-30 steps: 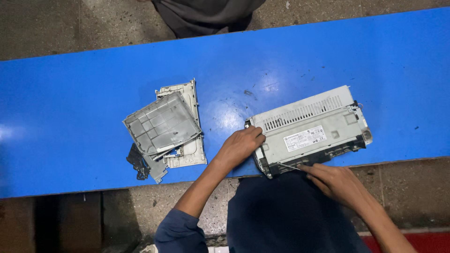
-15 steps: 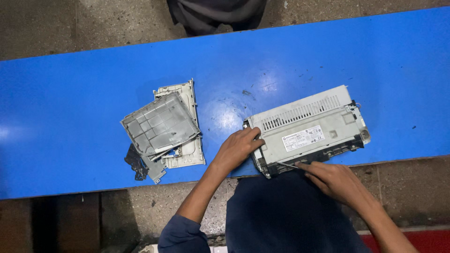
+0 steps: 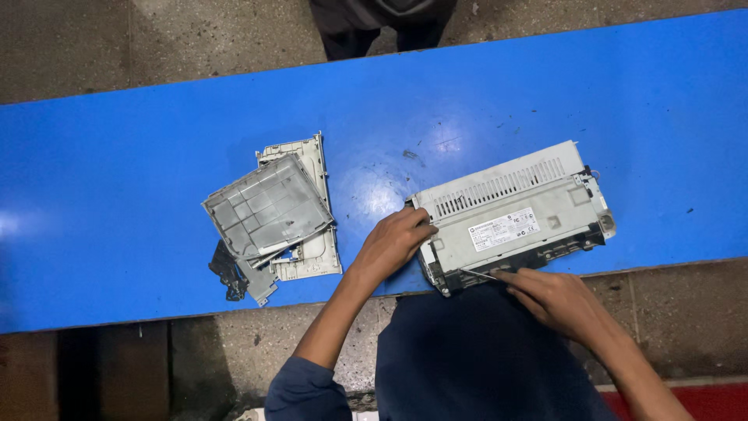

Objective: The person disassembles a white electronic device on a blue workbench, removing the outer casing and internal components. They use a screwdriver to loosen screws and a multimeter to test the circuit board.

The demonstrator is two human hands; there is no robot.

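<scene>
A grey-white printer body lies on the blue table, near its front edge, with a white label on its top face. My left hand grips the printer's left end. My right hand holds a thin metal tool, a screwdriver by its look, whose tip meets the printer's dark front underside. The tool's handle is hidden in my fingers.
A stack of removed grey and white plastic covers lies left of my left hand, with a dark fragment beside it. Another person's legs stand at the table's far side. Concrete floor lies beyond the near edge.
Both hands have stayed on the printer with barely any shift. The person across the table has moved slightly to the right.
</scene>
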